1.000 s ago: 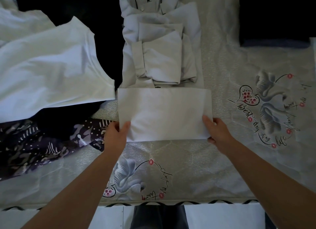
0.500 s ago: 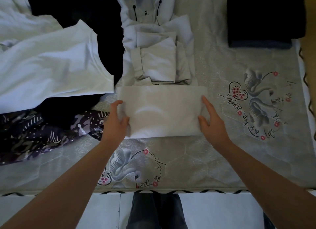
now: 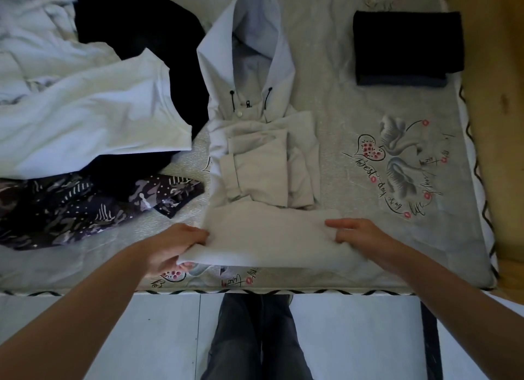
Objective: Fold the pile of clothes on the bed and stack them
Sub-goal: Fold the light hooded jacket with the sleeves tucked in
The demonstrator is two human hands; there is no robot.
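A pale grey hooded garment point(image 3: 263, 158) lies lengthwise on the bed point(image 3: 368, 238), hood at the far end and sleeves folded over its chest. Its folded lower part is lifted slightly off the sheet at the near end. My left hand point(image 3: 175, 246) grips the left edge of that folded part, thumb on top and fingers underneath. My right hand point(image 3: 360, 235) grips the right edge with its fingers curled into the cloth. A folded dark garment point(image 3: 405, 47) lies at the far right of the bed.
A pile of unfolded clothes fills the left side: a white T-shirt point(image 3: 85, 118), a black garment point(image 3: 147, 33) and a dark patterned cloth point(image 3: 71, 209). The bed's near edge runs just below my hands. A wooden surface point(image 3: 499, 124) borders the bed on the right.
My hands went from resting flat on the folded lower part to gripping its side edges, and its near end has risen off the sheet. The camera now shows more of the bed.
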